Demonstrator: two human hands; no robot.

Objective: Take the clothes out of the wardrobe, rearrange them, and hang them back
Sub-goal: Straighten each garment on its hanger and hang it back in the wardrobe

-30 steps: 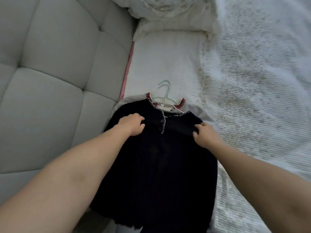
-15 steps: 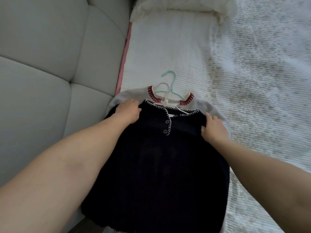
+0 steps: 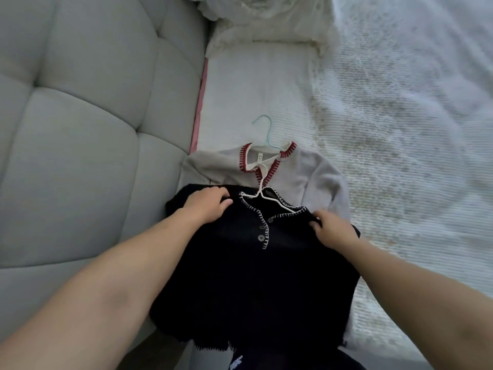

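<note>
A dark navy cardigan (image 3: pixel 256 279) with white stitched trim and buttons lies on the bed, a white hanger (image 3: pixel 269 196) in its neck. My left hand (image 3: pixel 206 205) grips its left shoulder and my right hand (image 3: pixel 332 231) grips its right shoulder. Under and beyond it lies a light grey cardigan (image 3: pixel 306 174) with red stitched trim, on a pale teal hanger (image 3: pixel 265 130) whose hook points away from me. The navy cardigan covers the grey one's lower part.
A padded grey headboard (image 3: pixel 80 129) fills the left side, with a pink strip (image 3: pixel 198 108) along the mattress edge. A white pillow (image 3: pixel 266 20) lies at the top. A textured white bedspread (image 3: pixel 400 129) covers the right.
Both hands have drawn the navy cardigan toward me, uncovering the grey cardigan's collar, shoulders and chest. The white hanger's hook now shows over the grey cardigan's red trim.
</note>
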